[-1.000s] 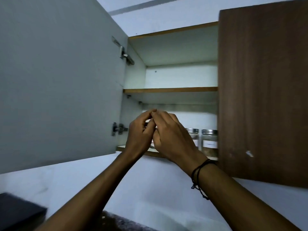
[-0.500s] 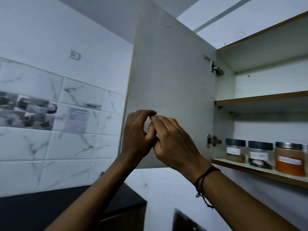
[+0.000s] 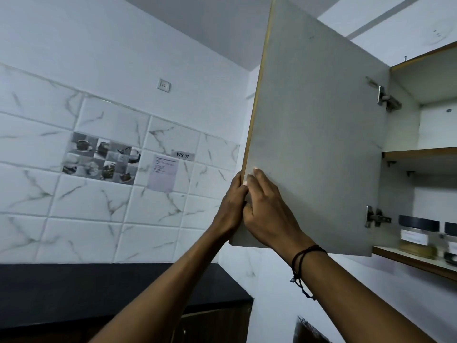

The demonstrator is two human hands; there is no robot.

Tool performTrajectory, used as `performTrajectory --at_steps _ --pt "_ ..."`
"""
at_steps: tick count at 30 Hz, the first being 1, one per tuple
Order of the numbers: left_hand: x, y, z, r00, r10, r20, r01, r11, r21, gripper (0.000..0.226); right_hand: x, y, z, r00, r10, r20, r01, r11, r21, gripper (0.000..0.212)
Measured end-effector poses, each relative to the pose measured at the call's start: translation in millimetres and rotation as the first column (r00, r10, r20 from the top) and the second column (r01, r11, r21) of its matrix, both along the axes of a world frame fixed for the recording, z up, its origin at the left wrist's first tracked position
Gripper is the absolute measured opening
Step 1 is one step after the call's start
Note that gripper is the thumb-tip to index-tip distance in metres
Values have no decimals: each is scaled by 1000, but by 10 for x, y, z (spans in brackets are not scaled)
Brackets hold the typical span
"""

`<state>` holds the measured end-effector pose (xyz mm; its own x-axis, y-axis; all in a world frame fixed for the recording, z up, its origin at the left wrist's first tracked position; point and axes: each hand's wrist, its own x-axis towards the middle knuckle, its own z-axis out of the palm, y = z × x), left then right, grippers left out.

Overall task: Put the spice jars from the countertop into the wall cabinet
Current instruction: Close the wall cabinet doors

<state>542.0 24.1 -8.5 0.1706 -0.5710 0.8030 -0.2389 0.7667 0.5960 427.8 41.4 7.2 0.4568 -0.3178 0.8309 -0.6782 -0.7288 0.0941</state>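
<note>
Grey cabinet door [image 3: 314,149], open: our left hand [image 3: 231,209] and right hand [image 3: 268,214] clamp its free edge. Spice jars [image 3: 418,237] shelved inside wall cabinet [image 3: 420,262]. Risks, we judge: pinched fingers, rattled jars if swung shut hard.

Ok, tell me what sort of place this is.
Most likely a home kitchen: white marble-look wall tiles with a teapot picture inset, a dark stone countertop, and an open wall cabinet with a grey door and labelled dark-lidded spice jars on its bottom shelf.
</note>
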Motion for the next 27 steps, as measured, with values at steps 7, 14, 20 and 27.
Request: performTrajectory --at_steps 7,14,20,27 --pt "-256 316 -75 991 -126 -44 121 986 -115 35 -206 175 -108 998 54 42 -53 998 -21 59" --pt "-801 692 -142 973 -226 -51 214 960 -179 41 -757 547 -240 984 133 119 -125 990 -68 63" --pt "-1468 944 -183 923 -384 6 376 901 -215 47 -1415 867 -292 937 210 280 -188 977 -103 56" --pt "-2499 1039 -267 881 -468 62 470 854 -223 57 -2298 1136 -373 889 184 418 -156 983 -100 54"
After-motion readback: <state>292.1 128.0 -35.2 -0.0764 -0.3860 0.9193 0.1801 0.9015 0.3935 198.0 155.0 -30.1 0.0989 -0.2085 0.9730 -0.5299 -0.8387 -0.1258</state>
